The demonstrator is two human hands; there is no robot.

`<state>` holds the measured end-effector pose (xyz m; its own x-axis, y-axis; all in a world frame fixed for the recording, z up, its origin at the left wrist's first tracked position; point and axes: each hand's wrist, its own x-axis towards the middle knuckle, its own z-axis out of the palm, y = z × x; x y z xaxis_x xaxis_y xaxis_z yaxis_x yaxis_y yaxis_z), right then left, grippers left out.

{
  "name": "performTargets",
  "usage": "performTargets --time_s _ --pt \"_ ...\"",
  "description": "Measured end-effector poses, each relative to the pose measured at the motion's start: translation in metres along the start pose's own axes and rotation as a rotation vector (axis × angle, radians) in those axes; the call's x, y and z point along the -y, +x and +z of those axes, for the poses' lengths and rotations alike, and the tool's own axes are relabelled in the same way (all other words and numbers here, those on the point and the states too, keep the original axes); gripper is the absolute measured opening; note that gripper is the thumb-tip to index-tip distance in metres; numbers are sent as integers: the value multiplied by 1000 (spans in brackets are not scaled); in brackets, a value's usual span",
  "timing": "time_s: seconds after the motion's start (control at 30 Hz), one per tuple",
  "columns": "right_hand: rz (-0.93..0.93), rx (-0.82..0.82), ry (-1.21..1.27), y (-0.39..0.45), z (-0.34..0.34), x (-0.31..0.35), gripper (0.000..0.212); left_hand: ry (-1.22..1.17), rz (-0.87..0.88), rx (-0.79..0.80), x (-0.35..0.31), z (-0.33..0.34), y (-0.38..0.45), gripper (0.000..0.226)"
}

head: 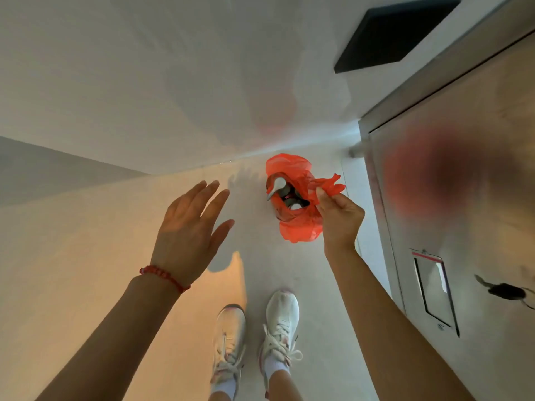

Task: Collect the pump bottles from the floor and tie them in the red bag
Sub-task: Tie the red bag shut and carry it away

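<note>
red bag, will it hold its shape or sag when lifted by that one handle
Probably sags: the red bag is thin, crumpled film. The pump bottles inside likely weigh it bottom-heavy. With only the right hand pinching one handle, it may tilt open.

You are standing in what looks like an indoor corridor or entry landing of a home or apartment building, not a workroom. A pale, glossy tiled floor (pixel 130 227) runs to a plain white wall (pixel 173 68) at the far side. On your right stands a brushed metal door (pixel 463 198) in a metal frame, with a small framed panel (pixel 432 287) set into it. High on the far right wall hangs a dark rectangular panel (pixel 396 30).
</note>
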<state>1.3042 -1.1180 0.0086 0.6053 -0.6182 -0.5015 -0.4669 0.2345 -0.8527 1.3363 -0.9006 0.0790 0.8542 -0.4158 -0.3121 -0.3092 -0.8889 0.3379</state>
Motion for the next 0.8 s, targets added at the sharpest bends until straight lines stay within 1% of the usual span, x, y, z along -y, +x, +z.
performTargets --time_s 0.1,0.23,0.43,0.57,0.8 --pt "-2 -1 -14 10 1 -4 23 4 12 -25 0 11 7 46" --pt "-14 15 -23 19 -2 -3 12 -2 39 -29 -7 21 6 46" --pt "-30 9 -116 10 -9 -4 15 1 43 -3 -22 28 -3 49" --pt "-31 -13 -112 4 -14 -2 21 1 48 5 -30 28 -9 49" --pt "-11 -13 -70 -7 -26 1 21 6 49 -7 -37 27 -13 46"
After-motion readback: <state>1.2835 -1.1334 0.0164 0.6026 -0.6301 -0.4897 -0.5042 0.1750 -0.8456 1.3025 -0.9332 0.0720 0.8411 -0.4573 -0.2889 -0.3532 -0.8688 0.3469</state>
